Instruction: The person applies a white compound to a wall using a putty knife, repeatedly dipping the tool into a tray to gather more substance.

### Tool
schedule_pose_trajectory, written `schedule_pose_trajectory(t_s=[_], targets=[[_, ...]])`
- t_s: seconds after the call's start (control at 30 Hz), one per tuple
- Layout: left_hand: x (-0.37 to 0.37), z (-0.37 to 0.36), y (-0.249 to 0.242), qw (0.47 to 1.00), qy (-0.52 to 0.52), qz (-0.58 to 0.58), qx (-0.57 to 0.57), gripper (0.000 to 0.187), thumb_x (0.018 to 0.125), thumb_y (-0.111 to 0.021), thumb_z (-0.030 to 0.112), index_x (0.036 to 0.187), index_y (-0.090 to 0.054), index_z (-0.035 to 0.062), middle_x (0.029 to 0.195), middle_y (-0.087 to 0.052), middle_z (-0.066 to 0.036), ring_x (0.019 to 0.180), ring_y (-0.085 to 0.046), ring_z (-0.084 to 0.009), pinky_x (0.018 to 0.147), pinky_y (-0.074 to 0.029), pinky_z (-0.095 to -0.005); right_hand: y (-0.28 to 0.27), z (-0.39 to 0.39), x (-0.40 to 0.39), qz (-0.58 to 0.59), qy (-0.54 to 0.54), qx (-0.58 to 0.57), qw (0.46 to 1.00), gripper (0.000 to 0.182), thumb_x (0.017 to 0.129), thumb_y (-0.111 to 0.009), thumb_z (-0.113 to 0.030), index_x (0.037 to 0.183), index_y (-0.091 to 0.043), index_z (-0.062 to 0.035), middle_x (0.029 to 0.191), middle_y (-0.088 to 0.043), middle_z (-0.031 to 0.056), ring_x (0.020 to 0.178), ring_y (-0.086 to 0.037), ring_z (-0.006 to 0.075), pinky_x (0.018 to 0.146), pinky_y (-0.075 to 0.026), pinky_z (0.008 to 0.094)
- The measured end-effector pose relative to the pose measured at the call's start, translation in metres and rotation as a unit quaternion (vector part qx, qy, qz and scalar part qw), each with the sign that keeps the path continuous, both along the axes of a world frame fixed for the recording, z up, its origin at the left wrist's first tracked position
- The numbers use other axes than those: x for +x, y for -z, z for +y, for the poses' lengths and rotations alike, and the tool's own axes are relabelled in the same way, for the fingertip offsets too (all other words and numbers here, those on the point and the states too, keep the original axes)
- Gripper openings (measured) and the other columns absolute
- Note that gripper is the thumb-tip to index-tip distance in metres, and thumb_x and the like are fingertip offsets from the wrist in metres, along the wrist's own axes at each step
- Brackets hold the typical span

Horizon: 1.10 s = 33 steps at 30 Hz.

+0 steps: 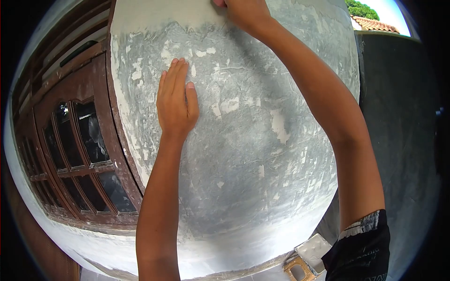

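My left hand point(177, 100) lies flat against the patchy grey wall point(234, 154), its fingers stretched upward and the thumb a little apart. It holds nothing. At the top edge of the view my right hand point(246, 11) reaches up against the smoother, pale plastered band point(164, 14) of the wall. Only part of it shows; a fingertip looks curled in, and whatever it grips is cut off by the frame. Flaky white patches point(278, 124) are scattered over the grey surface between my arms.
A brown wooden window point(84, 164) with glass panes borders the wall on the left. A dark wall or panel point(398, 117) stands on the right. Low down at right are a whitish container point(315, 250) and a wooden object point(297, 270). Roof tiles point(375, 25) show at upper right.
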<state>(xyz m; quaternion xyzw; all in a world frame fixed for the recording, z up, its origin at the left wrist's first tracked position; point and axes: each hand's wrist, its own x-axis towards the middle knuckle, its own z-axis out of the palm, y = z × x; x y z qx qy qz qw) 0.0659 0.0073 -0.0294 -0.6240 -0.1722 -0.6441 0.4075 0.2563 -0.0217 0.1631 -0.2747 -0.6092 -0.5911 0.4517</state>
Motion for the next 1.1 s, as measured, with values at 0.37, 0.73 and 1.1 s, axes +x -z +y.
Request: schedule_pose_trajectory(t_s=[0.37, 0.73, 1.1], targets=[[0.0, 0.001, 0.0, 1.0, 0.0, 0.002, 0.0, 0.042, 0.097, -0.038, 0.01, 0.133, -0.055, -0.0046, 0.138, -0.056, -0.02, 0.137, -0.046, -0.0351, 0.117, -0.029, -0.0482, -0.001, 0.005, -0.01, -0.018, -0.095, 0.066, 0.993, 0.019, 0.089, -0.056, -0.018, 0.079, -0.068, -0.0065, 0.078, -0.068, 0.0202, 0.075, -0.068, 0.0362, 0.064, -0.053, 0.0465], [0.0, 0.0, 0.001, 1.0, 0.006, 0.0, -0.004, 0.042, 0.097, -0.038, 0.009, 0.133, -0.055, -0.0049, 0.138, -0.057, -0.019, 0.136, -0.047, -0.0347, 0.117, -0.028, -0.0481, 0.075, -0.015, -0.009, -0.06, -0.054, 0.036, 0.996, 0.01, 0.074, -0.067, -0.004, 0.083, -0.063, -0.0023, 0.082, -0.067, 0.0161, 0.077, -0.068, 0.0338, 0.066, -0.053, 0.0438], [0.001, -0.001, 0.0, 1.0, 0.002, -0.003, 0.001, 0.041, 0.097, -0.038, 0.01, 0.132, -0.056, -0.0042, 0.138, -0.057, -0.019, 0.136, -0.047, -0.0343, 0.116, -0.029, -0.0478, 0.132, -0.019, -0.004, -0.101, -0.012, 0.021, 0.995, 0.007, 0.073, -0.067, -0.005, 0.079, -0.068, -0.0035, 0.076, -0.068, 0.0146, 0.074, -0.069, 0.0317, 0.065, -0.054, 0.0407]])
